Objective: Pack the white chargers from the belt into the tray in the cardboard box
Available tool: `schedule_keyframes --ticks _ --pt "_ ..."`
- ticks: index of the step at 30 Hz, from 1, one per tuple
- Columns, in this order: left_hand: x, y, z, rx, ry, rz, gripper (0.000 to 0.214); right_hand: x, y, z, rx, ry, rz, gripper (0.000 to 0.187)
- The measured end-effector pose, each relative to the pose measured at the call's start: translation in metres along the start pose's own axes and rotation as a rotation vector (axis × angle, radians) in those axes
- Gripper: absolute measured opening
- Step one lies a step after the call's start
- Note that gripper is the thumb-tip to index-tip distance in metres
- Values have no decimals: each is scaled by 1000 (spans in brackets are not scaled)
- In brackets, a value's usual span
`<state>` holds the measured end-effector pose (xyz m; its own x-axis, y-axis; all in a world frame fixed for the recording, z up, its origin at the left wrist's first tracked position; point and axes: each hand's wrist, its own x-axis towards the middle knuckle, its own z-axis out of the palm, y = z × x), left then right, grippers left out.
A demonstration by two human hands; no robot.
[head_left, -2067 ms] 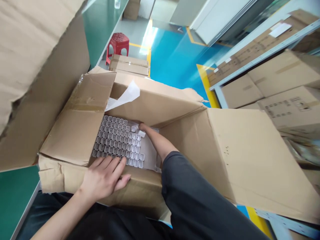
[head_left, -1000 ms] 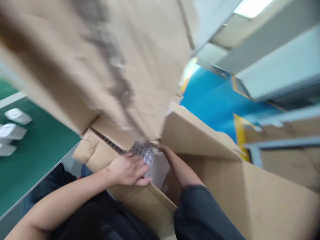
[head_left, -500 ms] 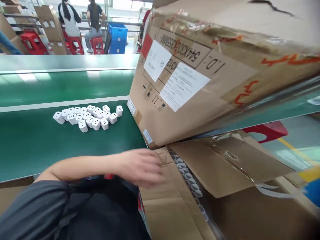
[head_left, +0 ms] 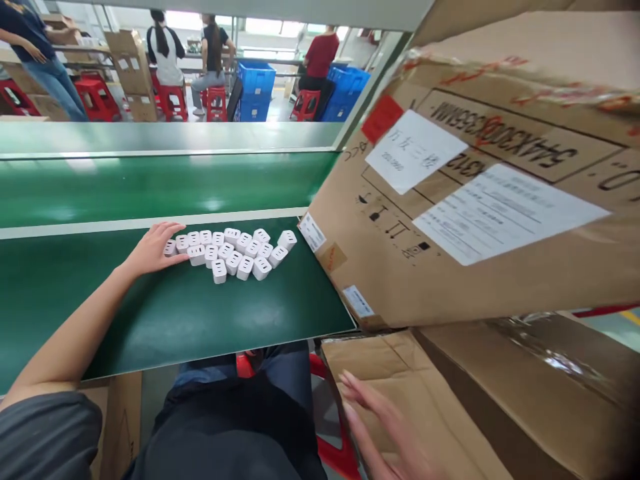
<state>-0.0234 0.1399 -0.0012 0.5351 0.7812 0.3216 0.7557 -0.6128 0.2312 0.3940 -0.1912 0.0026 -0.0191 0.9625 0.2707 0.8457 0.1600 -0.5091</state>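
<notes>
On the green belt lies a loose cluster of white charger plugs [head_left: 233, 261] with slots in their top faces. My left hand [head_left: 157, 251] rests at the cluster's left end, thumb and fingers spread around the outermost plugs and partly hiding them. Low on the right, my right hand [head_left: 377, 427] hovers over the flap of an open carton [head_left: 395, 363]. Its fingers are stretched out, slightly blurred, with nothing seen between them. The carton's contents are out of sight.
A large taped cardboard box [head_left: 400, 267] with white labels leans tilted on the belt's right end. A red stool [head_left: 335, 453] shows below. Beyond the line, several people sit or stand near blue crates [head_left: 256, 83] and red stools.
My left hand has swung from the carton flap leftward to the plugs. My right hand has come into view. The view has turned left, and the plugs inside the carton no longer show.
</notes>
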Motion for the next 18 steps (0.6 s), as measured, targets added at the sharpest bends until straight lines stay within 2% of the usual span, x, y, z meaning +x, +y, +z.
schedule_keyframes --ticks 2,4,7,9,13,18 --pt "-3 -11 6 -101 -113 -47 81 56 -28 36 32 120 -124 40" --pt "-5 -15 13 -184 -178 -80 81 104 -45 73 20 124 -312 38" --pt "-7 -17 23 -154 -158 -86 67 165 -64 121 -70 74 -539 39" --pt "-8 -19 27 -135 -136 -94 62 199 -77 145 -149 33 -600 42" --pt "-12 -19 29 -122 -97 -116 56 250 -108 175 -300 -105 -533 54" --pt "-14 -13 28 -110 -88 -154 57 285 -129 191 -378 -272 -369 63"
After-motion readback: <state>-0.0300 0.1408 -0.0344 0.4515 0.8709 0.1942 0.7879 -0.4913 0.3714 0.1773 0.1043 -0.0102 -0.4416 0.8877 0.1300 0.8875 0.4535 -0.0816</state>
